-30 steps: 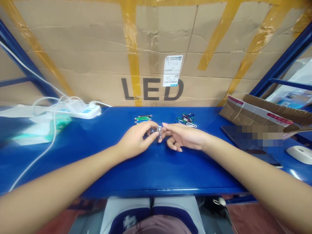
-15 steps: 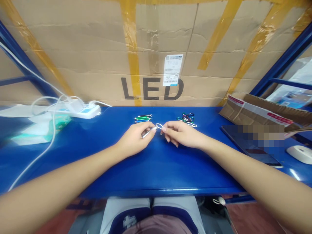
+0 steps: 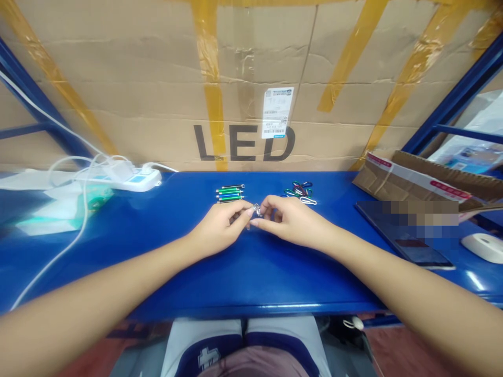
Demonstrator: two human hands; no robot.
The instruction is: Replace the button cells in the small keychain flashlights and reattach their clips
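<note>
Above the blue table (image 3: 247, 283), my left hand (image 3: 220, 222) is closed in a pinch. The slim silver tube in it is now covered by the fingers. My right hand (image 3: 293, 220) is bent in close, its fingertips at a small silver carabiner (image 3: 257, 209) between the two hands. How the carabiner and the tube meet is too small to make out. Just beyond the left hand lie several slim green and dark metal tubes (image 3: 230, 193) in a row. Past the right hand is a loose pile of coloured and silver carabiners (image 3: 301, 191).
A big cardboard box (image 3: 157, 94) marked LED stands behind the table. At left are a white power strip (image 3: 143, 179) with cables and a plastic packet (image 3: 58, 209). An open carton (image 3: 412, 178), a dark tablet (image 3: 404, 241) and a white mouse (image 3: 485, 247) are at right.
The silver carabiner has turned from lengthwise to nearly end-on between my fingers. My right hand has shifted slightly left, its thumb lower. The silver tube, partly visible before, is now covered.
</note>
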